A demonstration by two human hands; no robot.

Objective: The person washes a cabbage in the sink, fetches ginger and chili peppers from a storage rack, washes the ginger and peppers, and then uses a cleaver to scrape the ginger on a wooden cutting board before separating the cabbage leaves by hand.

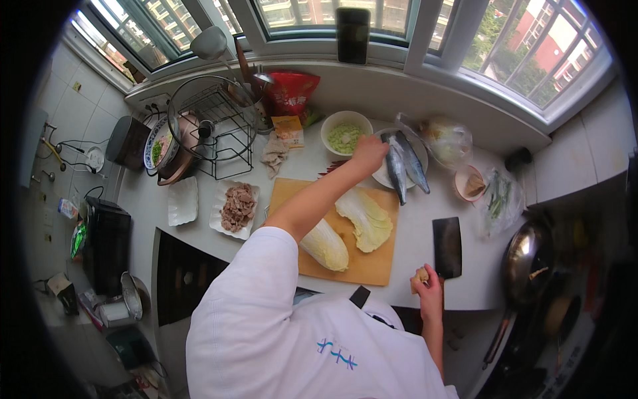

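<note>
My left hand reaches across a wooden cutting board to the gap between a white bowl of chopped pale-green vegetable and a plate with two silvery-blue fish pieces. Its fingers are bent by the fish; whether they hold anything cannot be told. Close to the counter's front edge, my right hand grips a tan knobby piece, seemingly ginger. A cleaver lies just beyond that hand. On the board are a napa cabbage piece and a loose cabbage leaf.
Left of the board stand a dish of brown meat pieces, a white dish and a wire rack with a glass lid. At right are bagged vegetables, a small bowl and a wok. A phone leans on the window.
</note>
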